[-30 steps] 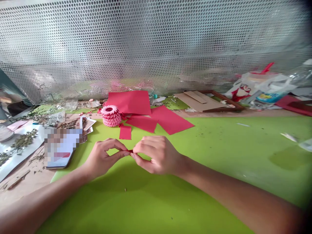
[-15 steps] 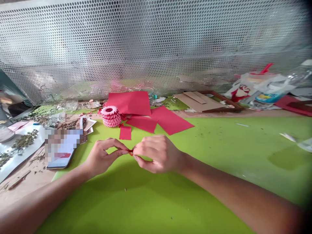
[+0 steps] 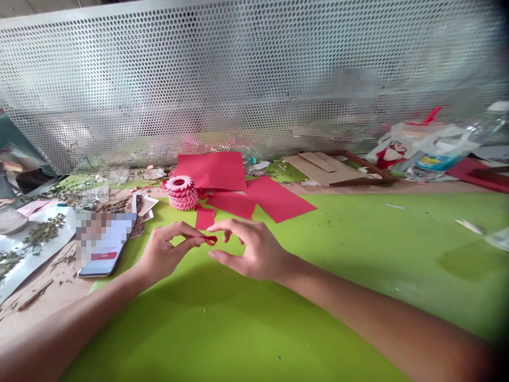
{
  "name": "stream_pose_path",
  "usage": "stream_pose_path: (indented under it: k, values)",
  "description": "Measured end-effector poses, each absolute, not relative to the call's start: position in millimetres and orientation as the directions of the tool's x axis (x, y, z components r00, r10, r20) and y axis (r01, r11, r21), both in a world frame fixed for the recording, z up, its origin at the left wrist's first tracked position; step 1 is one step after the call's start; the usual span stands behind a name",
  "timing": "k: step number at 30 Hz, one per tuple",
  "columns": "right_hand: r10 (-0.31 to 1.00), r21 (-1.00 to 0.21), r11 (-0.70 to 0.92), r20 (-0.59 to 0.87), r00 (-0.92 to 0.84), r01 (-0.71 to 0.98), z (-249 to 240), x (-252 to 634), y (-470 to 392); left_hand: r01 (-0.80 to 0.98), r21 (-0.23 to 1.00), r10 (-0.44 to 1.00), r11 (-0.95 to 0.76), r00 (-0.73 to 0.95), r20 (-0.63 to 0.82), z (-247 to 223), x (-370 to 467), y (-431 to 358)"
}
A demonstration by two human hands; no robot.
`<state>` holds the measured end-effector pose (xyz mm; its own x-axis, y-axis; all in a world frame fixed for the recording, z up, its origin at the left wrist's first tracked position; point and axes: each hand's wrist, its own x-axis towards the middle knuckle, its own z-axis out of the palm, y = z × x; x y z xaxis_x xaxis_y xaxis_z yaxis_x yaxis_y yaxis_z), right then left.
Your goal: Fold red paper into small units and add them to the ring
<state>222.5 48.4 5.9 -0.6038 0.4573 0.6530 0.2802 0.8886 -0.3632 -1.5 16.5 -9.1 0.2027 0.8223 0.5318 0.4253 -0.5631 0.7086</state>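
Observation:
Between the thumb and index finger of my left hand [image 3: 169,246] is a small folded strip of red paper [image 3: 211,240], its looped end pointing right. My right hand [image 3: 251,248] is open just beside it, thumb and index finger apart around the loop and holding nothing. Beyond my hands stands a pink and red ring-shaped stack of folded paper pieces [image 3: 183,193]. A small red paper square [image 3: 205,218] lies in front of it. Larger red paper sheets [image 3: 278,199] lie flat to its right, and another red sheet [image 3: 214,171] is behind them.
A phone [image 3: 106,246] lies at the left, near photos and dried plant bits [image 3: 45,231]. Cardboard pieces [image 3: 312,167] rest in a frame at the back. Plastic bags [image 3: 431,148] and a clear bottle [image 3: 487,124] stand back right, before a perforated metal panel [image 3: 238,69].
The fingers of my right hand have opened and let go of the red paper strip. My left hand keeps its pinch on it, and the strip's loop now shows.

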Motion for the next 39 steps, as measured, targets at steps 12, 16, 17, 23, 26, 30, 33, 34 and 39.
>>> stream_pose_path:
  k: [12, 16, 17, 23, 26, 30, 33, 34, 39]
  values:
    - [0.547, -0.543, 0.822, 0.667, -0.506, 0.172, 3, 218, 49, 0.393, 0.723, 0.821, -0.567, 0.206, 0.532, -5, 1, 16]
    - [0.551, -0.535, 0.821, 0.652, -0.521, 0.199, 3, 218, 50, 0.429, 0.740, 0.855, -0.518, 0.232, 0.464, -5, 1, 18]
    - [0.552, -0.534, 0.821, 0.647, -0.526, 0.204, 3, 218, 50, 0.440, 0.743, 0.863, -0.505, 0.239, 0.446, -5, 1, 19]
    - [0.539, -0.517, 0.830, 0.646, -0.541, 0.209, 1, 218, 51, 0.456, 0.728, 0.859, -0.512, 0.252, 0.447, -3, 1, 19]
    - [0.559, -0.542, 0.812, 0.618, -0.553, 0.216, -1, 218, 53, 0.444, 0.723, 0.848, -0.529, 0.245, 0.470, -1, 3, 17]
    - [0.550, -0.528, 0.817, 0.596, -0.586, 0.230, -1, 217, 53, 0.416, 0.741, 0.849, -0.528, 0.228, 0.477, 1, 6, 14]
    - [0.511, -0.489, 0.845, 0.618, -0.597, 0.217, 1, 217, 52, 0.401, 0.762, 0.861, -0.508, 0.226, 0.455, 2, 6, 13]
    - [0.507, -0.491, 0.845, 0.613, -0.606, 0.211, 1, 218, 52, 0.395, 0.771, 0.866, -0.499, 0.226, 0.446, 2, 6, 14]
    - [0.548, -0.519, 0.812, 0.523, -0.653, 0.265, 1, 219, 53, 0.375, 0.803, 0.887, -0.462, 0.208, 0.413, 0, 5, 15]
